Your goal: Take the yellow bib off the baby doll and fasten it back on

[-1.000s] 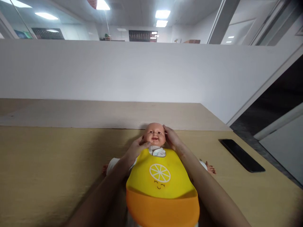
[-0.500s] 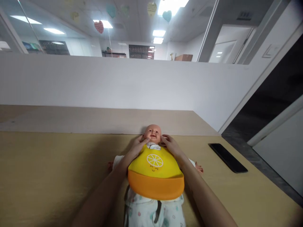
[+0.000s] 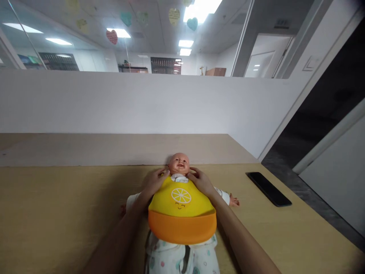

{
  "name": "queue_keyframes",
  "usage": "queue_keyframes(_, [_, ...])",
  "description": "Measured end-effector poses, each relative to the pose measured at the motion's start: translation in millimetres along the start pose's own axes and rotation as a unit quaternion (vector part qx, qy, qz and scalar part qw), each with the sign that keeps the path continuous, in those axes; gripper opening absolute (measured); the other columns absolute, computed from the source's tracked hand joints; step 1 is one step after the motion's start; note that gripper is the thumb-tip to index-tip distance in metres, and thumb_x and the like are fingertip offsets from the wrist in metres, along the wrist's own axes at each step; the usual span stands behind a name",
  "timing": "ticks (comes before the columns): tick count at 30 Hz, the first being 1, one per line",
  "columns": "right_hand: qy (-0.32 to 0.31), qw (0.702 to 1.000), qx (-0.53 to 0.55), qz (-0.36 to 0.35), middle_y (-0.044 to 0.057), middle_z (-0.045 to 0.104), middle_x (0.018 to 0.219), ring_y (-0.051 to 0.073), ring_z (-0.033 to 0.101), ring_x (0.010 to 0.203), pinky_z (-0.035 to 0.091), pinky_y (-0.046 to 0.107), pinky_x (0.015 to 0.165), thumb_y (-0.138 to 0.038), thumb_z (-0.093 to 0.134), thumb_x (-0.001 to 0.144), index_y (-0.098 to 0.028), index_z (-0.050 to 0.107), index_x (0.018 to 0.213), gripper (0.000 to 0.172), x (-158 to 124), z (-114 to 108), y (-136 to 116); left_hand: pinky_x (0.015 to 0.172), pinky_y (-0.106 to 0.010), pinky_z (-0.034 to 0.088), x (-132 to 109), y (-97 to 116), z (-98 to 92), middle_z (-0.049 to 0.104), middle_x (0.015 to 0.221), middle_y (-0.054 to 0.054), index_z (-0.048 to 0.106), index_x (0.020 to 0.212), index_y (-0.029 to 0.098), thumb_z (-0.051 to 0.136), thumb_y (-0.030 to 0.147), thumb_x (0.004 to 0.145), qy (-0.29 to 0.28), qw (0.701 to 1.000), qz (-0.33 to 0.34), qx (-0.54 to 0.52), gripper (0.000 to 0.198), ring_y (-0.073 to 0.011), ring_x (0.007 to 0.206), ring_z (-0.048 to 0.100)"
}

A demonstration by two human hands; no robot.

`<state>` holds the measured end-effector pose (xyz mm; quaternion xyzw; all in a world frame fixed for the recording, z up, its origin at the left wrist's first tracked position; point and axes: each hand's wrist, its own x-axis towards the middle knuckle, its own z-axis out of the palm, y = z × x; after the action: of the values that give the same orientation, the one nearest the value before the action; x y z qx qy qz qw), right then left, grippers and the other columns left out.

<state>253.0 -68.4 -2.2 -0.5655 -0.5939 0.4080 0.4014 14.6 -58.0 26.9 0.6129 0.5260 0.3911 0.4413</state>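
A baby doll [image 3: 179, 161] lies on its back on the table, its arms spread out to the sides. Over its chest is a yellow silicone bib [image 3: 165, 208] with a white citrus slice, a smiling face and an orange catch pocket. My left hand [image 3: 155, 182] grips the bib's upper corner beside the doll's neck, thumb on top. On the other side, my right hand [image 3: 202, 183] holds the opposite upper corner, its fingers curled near the doll's neck. The ends of the bib's neck straps are hidden behind the hands and the doll's neck.
A black phone [image 3: 268, 188] lies on the right part of the wooden table [image 3: 62, 213]. Behind the table stands a white wall [image 3: 119, 102] with glass above it, bearing heart-shaped notes. A dark doorway opens at the right.
Both hands have slid slightly down from beside the doll's face to the bib's upper corners. The view has shifted a little, so the scene sits further left.
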Motion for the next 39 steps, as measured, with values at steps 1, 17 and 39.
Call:
queue_keyframes(1, [0.007,1.000,-0.016,0.001,0.011,0.073,0.107,0.023,0.068,0.096,0.048,0.033,0.084,-0.049,0.057,0.088,-0.014,0.058,0.129,0.054,0,-1,0,0.087,-0.034,0.041,-3,-1,-1.6,0.073,0.090,-0.011,0.071,0.083,0.017,0.062,0.050,0.082,0.010,1.000,0.001,0.026,0.035,-0.0314,0.102,0.062])
queue_keyframes(17, [-0.082,0.995,-0.053,0.027,0.007,0.074,0.099,0.024,0.066,0.089,0.044,0.030,0.072,-0.055,0.049,0.092,-0.015,0.072,0.103,0.048,-20,-14,-17,0.080,-0.031,0.042,-22,-29,-0.5,0.074,0.093,-0.011,0.068,0.092,0.020,0.050,0.045,0.093,0.016,0.972,0.043,0.231,0.031,-0.0250,0.093,0.067])
queue_keyframes(39, [0.017,0.993,-0.102,-0.055,0.007,0.073,0.095,0.025,0.065,0.091,0.043,0.033,0.079,-0.035,0.048,0.081,-0.015,0.073,0.092,0.034,-33,-7,-44,0.070,-0.031,0.046,-25,-5,6.8,0.069,0.081,-0.004,0.061,0.090,0.020,0.068,0.046,0.071,-0.048,0.988,-0.057,-0.134,0.033,-0.0237,0.079,0.066])
